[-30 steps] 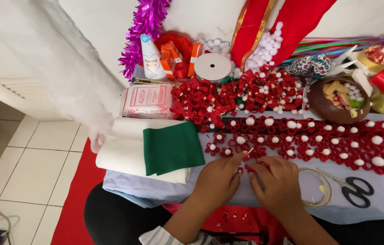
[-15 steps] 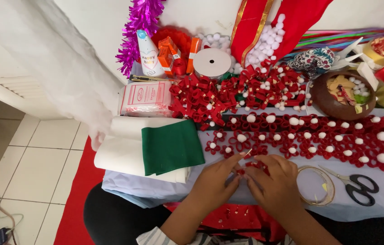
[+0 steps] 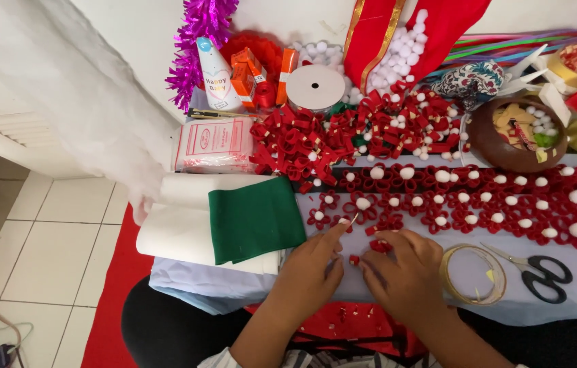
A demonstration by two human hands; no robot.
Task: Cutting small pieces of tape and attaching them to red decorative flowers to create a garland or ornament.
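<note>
My left hand (image 3: 310, 269) and my right hand (image 3: 403, 271) are close together at the near edge of the pale blue cloth (image 3: 575, 303). Between their fingertips is a small red paper loop (image 3: 354, 259), pinched by my left thumb. A thin pale strip (image 3: 354, 219) sticks up from my left index fingertip. My right fingers hold a cluster of red paper loops (image 3: 380, 245). Just beyond lie rows of finished red loop flowers with white pompom centres (image 3: 479, 197).
A tape roll (image 3: 472, 274) and black scissors (image 3: 542, 276) lie right of my hands. Green felt (image 3: 256, 218) on a white felt roll (image 3: 179, 235) sits left. Farther back are loose red loops (image 3: 299, 146), a white spool (image 3: 316, 87) and a brown bowl (image 3: 490, 146).
Both hands have drawn slightly nearer to me and apart from the flower row. The small red loop now shows between them. The view has shifted a little.
</note>
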